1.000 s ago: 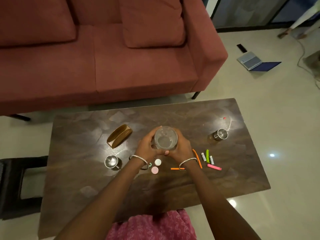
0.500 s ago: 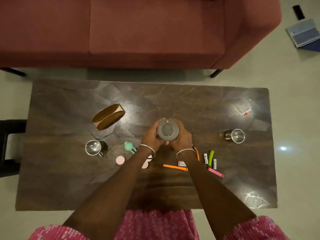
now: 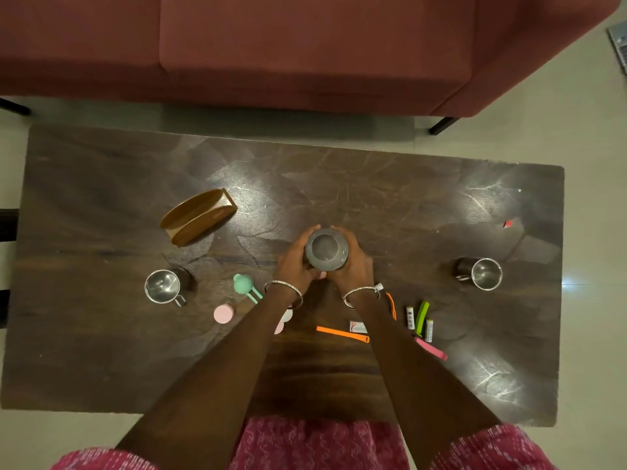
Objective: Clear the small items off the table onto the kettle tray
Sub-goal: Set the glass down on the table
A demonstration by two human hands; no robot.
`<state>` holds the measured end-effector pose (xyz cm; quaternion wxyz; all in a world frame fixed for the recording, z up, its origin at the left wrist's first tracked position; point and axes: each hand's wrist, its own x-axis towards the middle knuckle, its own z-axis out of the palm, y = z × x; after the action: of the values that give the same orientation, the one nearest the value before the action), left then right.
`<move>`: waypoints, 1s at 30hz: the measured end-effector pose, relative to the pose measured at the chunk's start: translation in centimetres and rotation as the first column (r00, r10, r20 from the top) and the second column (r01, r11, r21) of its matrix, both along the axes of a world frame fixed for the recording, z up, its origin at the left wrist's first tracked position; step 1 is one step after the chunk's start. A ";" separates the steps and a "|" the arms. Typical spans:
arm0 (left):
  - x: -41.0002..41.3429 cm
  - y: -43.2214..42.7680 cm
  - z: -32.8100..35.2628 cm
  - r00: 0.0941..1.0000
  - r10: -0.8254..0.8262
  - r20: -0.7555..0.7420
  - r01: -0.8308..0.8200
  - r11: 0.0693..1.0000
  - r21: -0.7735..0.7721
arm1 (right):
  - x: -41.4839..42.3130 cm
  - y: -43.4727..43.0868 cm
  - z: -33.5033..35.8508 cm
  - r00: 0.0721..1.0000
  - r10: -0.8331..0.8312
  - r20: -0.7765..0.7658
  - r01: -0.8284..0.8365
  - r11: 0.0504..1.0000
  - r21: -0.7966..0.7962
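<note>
A grey round pot (image 3: 326, 248) stands at the middle of the dark table (image 3: 101, 351). My left hand (image 3: 297, 262) grips its left side and my right hand (image 3: 354, 266) grips its right side. Small items lie near my wrists: a mint green piece (image 3: 243, 283), a pink round cap (image 3: 223, 314), an orange strip (image 3: 342, 334), a small white packet (image 3: 358, 327), two batteries (image 3: 411, 317), a green clip (image 3: 421, 317) and a pink strip (image 3: 431, 348). My forearms hide a few of them in part. No kettle tray is in view.
Two steel mugs stand on the table, one on the left (image 3: 163, 286) and one on the right (image 3: 483, 273). A brown wooden holder (image 3: 198, 215) lies at the back left. A tiny red bit (image 3: 508, 224) lies far right. A red sofa (image 3: 305, 52) runs behind the table.
The view has swung down over the table, so the sofa cushions dropped out of sight. Both hands keep their hold on the grey pot at the table's middle.
</note>
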<state>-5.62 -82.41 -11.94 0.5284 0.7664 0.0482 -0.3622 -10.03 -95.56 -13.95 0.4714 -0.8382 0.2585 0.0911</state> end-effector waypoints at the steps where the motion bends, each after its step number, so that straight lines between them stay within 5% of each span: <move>1: 0.0 0.0 -0.2 1.000 -0.004 -0.004 0.004 1.000 -0.005 | 0.0 0.0 -0.1 1.000 0.000 0.000 0.000 1.000 0.002; 9: 0.2 0.1 -1.1 0.996 -0.075 0.052 0.075 0.997 -0.001 | 0.0 0.1 -0.7 0.997 0.000 -0.072 -0.001 1.000 -0.008; 15: -0.2 0.4 0.2 0.995 -0.098 0.008 0.096 0.984 0.149 | -0.3 -0.5 0.2 0.977 -0.009 -0.214 -0.003 0.998 -0.058; 22: -4.1 4.8 4.7 0.981 0.007 0.194 -0.059 0.963 0.262 | -3.6 1.0 4.4 0.932 -0.138 -0.334 0.072 0.977 -0.201; 30: -9.9 12.0 11.1 0.960 0.123 0.252 -0.198 0.935 0.295 | -9.1 8.9 10.4 0.948 0.006 -0.319 -0.084 0.969 -0.232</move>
<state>-15.57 -70.42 -0.82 0.4282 0.8714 0.1072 -0.2139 -19.16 -86.61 -3.50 0.3159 -0.8697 0.3206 0.2025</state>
